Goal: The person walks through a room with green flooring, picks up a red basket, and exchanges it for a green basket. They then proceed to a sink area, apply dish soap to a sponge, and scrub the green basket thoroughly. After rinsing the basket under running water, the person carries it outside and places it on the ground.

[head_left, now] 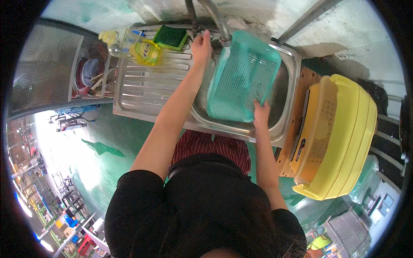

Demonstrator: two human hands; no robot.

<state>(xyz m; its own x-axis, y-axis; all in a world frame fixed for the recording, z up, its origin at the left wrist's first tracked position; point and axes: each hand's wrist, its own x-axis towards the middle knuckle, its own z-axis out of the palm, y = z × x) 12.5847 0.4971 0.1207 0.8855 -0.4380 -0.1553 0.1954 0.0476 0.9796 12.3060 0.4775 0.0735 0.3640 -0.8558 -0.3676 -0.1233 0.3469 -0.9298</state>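
Black-sleeved shoulders fill bottom centre of the head view. Right hand [260,114] pinches the near rim of a teal perforated basket [241,77], tilted in the sink [282,107] at upper centre. Left hand [201,45] closes on the tap [219,26] base. Risk: one-handed grip slips, so basket drops; water could splash off the mesh.

A green sponge [171,37] and yellow soap bottle [145,51] top the drainboard [146,92] — a yellow tub [344,129], perhaps stacked, stands right.

Place: we take this for a kitchen washing-up corner.
Signs: we see a steel sink [282,92] with ridged drainboard [146,92], tap [217,21], dish-soap bottle [137,47], green sponge [171,37], dish rack [88,75].
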